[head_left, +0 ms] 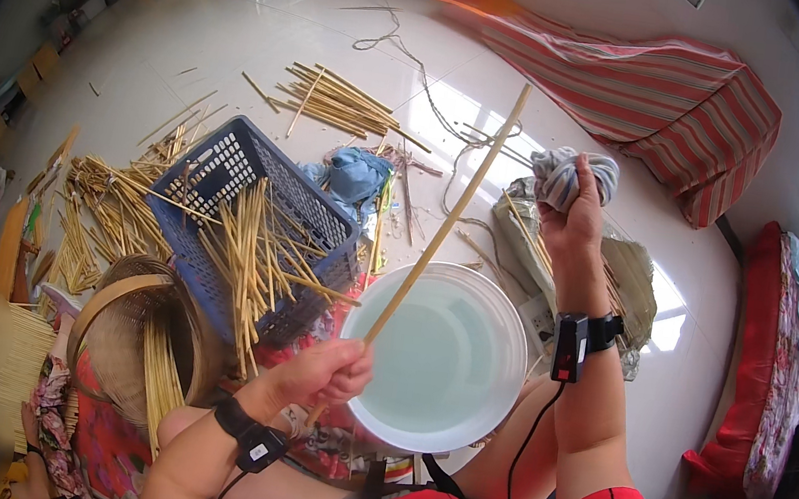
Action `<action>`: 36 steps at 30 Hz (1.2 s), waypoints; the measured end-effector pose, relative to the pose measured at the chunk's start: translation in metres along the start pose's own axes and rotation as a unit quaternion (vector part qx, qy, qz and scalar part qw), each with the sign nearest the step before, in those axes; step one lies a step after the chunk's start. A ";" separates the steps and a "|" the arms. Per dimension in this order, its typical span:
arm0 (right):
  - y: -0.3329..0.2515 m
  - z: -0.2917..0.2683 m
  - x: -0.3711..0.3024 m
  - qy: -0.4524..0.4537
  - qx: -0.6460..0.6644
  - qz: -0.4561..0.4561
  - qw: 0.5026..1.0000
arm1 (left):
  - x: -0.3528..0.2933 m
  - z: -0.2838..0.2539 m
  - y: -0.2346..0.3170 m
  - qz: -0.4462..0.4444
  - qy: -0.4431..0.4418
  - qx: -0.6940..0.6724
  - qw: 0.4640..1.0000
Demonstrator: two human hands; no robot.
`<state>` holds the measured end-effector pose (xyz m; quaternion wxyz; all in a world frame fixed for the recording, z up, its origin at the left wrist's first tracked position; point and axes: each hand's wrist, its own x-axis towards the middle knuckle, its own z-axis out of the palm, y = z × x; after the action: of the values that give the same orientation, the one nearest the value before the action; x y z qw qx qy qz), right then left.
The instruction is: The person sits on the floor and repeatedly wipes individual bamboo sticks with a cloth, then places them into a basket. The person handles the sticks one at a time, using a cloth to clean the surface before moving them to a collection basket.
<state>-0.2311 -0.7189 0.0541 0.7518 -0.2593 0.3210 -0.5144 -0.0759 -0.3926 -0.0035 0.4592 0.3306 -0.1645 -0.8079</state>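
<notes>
My left hand [332, 377] is closed round the lower part of a long, thin straw-coloured stalk [448, 221], which slants up and to the right. Bunched up in my right hand [577, 217] is a grey-white striped cloth [556, 169], held clear of the stalk at the upper right. Below the stalk, between my knees, stands a round white tub [517, 366] of pale, clear liquid. Left of it sits a blue slatted plastic crate [277, 148] with many similar stalks [252, 255] sticking out.
A woven basket [97, 321] with thin stalks stands left, by another person's arm [33, 464]. Stalk piles [338, 100] and blue cloth [359, 176] lie beyond the crate. A rope [431, 87] trails across the floor. Red striped fabric [632, 93] drapes at the back right.
</notes>
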 end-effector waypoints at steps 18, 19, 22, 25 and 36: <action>0.116 0.032 -0.114 -0.215 -0.137 0.258 0.932 | 0.009 0.002 0.018 0.111 0.068 0.074 0.989; 0.117 0.033 -0.114 -0.205 -0.141 0.257 0.934 | 0.008 -0.004 0.022 0.123 0.116 0.106 0.980; 0.121 0.035 -0.117 -0.221 -0.142 0.277 0.924 | -0.006 -0.024 0.038 0.201 0.238 0.192 0.931; 0.125 0.037 -0.126 -0.265 -0.152 0.326 0.895 | -0.011 -0.039 0.049 0.300 0.342 0.240 0.857; 0.143 0.031 -0.164 -0.349 -0.264 0.411 0.800 | -0.009 -0.044 0.063 0.349 0.292 0.068 0.888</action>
<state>-0.1645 -0.5150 0.0075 0.8564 -0.4534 0.2362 0.0726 -0.0028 -0.4161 0.0043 0.7154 0.5031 -0.1820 -0.4494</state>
